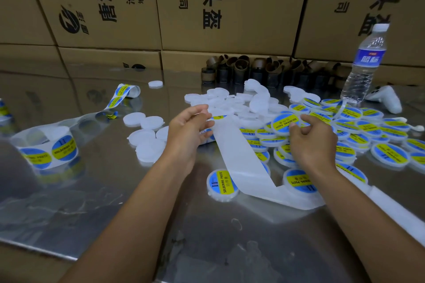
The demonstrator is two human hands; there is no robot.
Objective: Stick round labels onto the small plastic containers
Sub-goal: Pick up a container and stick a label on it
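The left hand (190,126) pinches the far end of a long backing strip (239,158), thumb and fingers together on it, where the next round label (219,117) peeks out past the knuckles. The right hand (312,142) has its fingers curled round a labelled container (284,123), held just above the labelled pile (368,126) on the right. The unlabelled containers (147,122) lie left of the left hand and beyond it.

The likely trouble is that the strip is slack and trails over finished pieces near the person. A peeled label could catch on it or fold onto itself, and one set off-centre would lap over the rim.

The containers are flat discs of translucent white plastic. The labels are glossy blue with a yellow band, the strip is waxy and smooth, and the bench (92,202) is polished, reflective steel.
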